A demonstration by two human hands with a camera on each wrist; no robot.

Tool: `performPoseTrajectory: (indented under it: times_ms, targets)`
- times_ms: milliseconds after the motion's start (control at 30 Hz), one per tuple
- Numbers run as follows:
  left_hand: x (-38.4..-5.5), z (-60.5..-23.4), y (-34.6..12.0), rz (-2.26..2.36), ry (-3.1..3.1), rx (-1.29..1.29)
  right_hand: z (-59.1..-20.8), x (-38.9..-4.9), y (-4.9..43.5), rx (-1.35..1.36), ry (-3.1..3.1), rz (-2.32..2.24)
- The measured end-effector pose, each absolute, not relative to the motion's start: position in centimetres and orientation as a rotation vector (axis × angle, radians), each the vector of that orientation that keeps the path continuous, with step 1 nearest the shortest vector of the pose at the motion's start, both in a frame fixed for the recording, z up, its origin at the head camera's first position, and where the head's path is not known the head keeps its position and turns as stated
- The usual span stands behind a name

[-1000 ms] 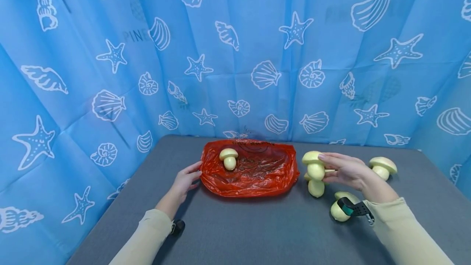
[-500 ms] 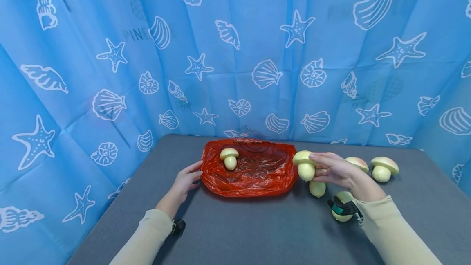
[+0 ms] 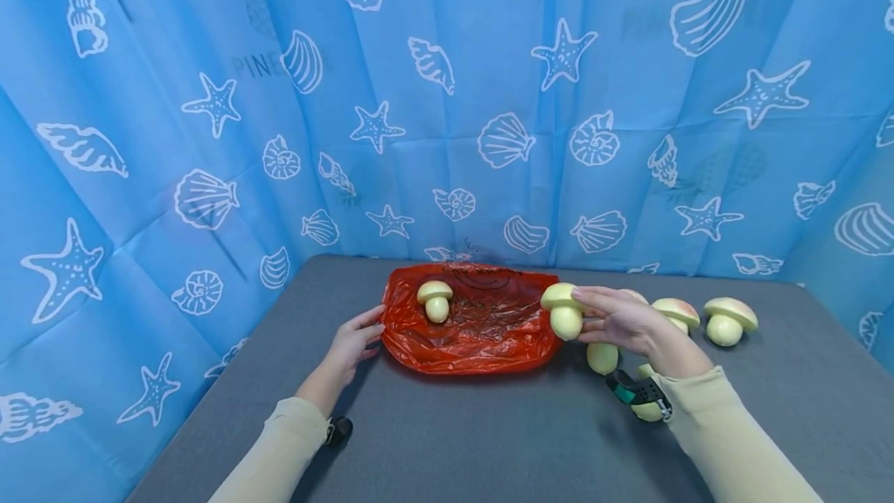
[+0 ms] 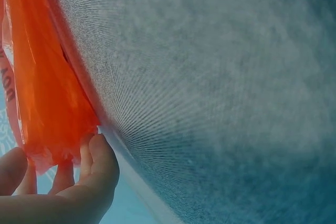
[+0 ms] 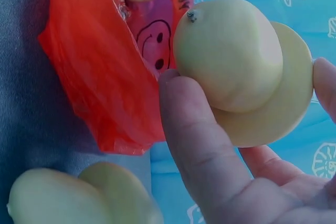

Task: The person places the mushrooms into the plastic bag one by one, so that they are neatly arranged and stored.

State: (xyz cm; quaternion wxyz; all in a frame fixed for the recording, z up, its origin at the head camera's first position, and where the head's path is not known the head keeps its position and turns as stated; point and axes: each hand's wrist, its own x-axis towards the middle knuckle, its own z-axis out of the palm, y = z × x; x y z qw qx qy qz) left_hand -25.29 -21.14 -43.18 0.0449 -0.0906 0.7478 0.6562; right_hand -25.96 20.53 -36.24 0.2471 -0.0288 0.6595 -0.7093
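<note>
A red plastic bag [image 3: 482, 352] lies spread with its mouth open on the table. One pale yellow toy mushroom [image 3: 436, 307] sits inside it at the left. My left hand [image 3: 347, 348] touches the bag's left end; in the left wrist view the fingertips meet the red film [image 4: 47, 87], with the thumb apart. At the bag's right edge, my right hand [image 3: 621, 320] holds another toy mushroom [image 3: 564, 322] upright by its cap. The right wrist view shows this mushroom [image 5: 226, 56] pinched between fingers and thumb, above the bag's rim [image 5: 94, 61].
Several more toy mushrooms rest on the grey table [image 3: 475, 441] at the right: one stem [image 3: 602, 359] below my hand, two mushrooms [image 3: 726, 323] farther right, and one [image 3: 648, 411] partly hidden by the wrist strap [image 3: 639, 393]. A blue shell-patterned curtain [image 3: 447, 99] hangs behind.
My right hand has moved left with the mushroom, from beside the bag to its right edge. More of the mushrooms behind it now show. The left hand has stayed put.
</note>
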Motion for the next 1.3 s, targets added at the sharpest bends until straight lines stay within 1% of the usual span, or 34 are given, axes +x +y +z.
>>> performPoseTrajectory:
  times_ms: [733, 1067, 1300]
  targets:
    - [-25.3, -43.3, -21.2, 2.020, 2.259, -0.273, -36.1, -26.3, 17.5, -0.066, 1.809, -1.925]
    - [-25.5, -43.4, -21.1, 2.016, 2.270, -0.293, -36.5, -26.7, 15.9, -0.103, 1.801, -1.904]
    - [-25.4, -43.4, -21.1, 2.019, 2.275, -0.292, -36.8, -27.1, 14.5, -0.080, 1.804, -1.898]
